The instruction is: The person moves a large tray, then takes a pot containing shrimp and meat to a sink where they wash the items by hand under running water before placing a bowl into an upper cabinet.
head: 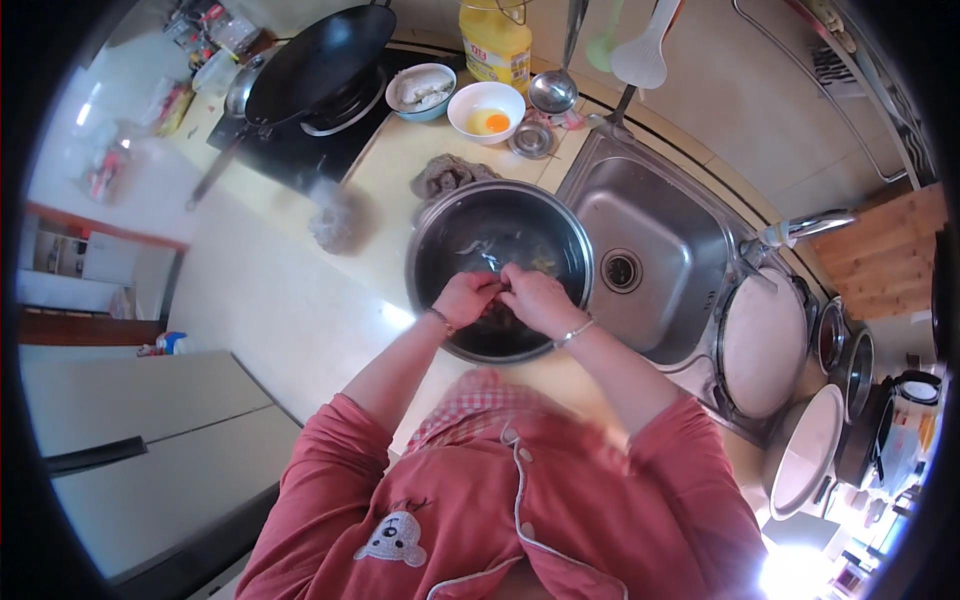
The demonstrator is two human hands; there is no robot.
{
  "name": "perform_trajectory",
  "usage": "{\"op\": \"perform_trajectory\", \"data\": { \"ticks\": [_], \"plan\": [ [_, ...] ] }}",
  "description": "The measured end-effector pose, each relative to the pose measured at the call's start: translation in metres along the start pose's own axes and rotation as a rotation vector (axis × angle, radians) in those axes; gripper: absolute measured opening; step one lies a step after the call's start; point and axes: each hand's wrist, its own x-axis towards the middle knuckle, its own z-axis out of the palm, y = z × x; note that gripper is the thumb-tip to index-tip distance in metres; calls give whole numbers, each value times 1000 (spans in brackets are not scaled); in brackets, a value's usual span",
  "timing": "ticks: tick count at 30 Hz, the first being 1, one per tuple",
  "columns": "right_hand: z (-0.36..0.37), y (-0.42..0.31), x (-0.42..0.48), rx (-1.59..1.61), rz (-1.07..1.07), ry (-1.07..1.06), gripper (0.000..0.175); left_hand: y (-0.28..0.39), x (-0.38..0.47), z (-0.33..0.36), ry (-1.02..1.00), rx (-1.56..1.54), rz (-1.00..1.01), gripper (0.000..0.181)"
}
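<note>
A round steel basin (424, 315) stands on the counter before me, with water and some small pale and greenish pieces inside. My left hand (468, 297) and my right hand (538, 297) meet over the middle of the basin, their fingertips pinched together on a small dark piece that I cannot make out. Behind the basin lies a crumpled grey-brown cloth (450, 175). Further back are a white bowl (465, 129) with a raw egg in it, a light-blue bowl (421, 114) holding something whitish, and a small round metal lid (531, 139).
To the right is a steel sink (652, 217) with a faucet (810, 225). A black wok (322, 67) rests on the stove at the back left. A yellow oil jug (495, 45) and a hanging ladle (553, 91) are behind the bowls. Lids and pots stand at the right.
</note>
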Motion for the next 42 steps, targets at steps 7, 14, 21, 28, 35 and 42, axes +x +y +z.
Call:
{"op": "perform_trajectory", "data": {
  "ticks": [7, 14, 21, 28, 35, 42],
  "plan": [
    [8, 10, 14, -411, 273, 166, 49, 15, 19, -17, 485, 1047, 408, 29],
    [44, 4, 17, -351, 217, -72, 26, 1, 56, -12, 152, 950, 281, 23],
    [-1, 7, 13, -235, 432, 41, 27, 11, 45, -33, 137, 921, 142, 25],
    [36, -29, -9, -380, 257, -59, 43, 7, -4, -19, -82, 1278, 138, 54],
    [44, 1, 29, 89, 155, 184, 17, -23, 40, -22, 48, 899, 234, 19],
    [14, 26, 23, 340, 300, 271, 19, -13, 35, -34, -72, 70, 109, 20]
  ]
}}
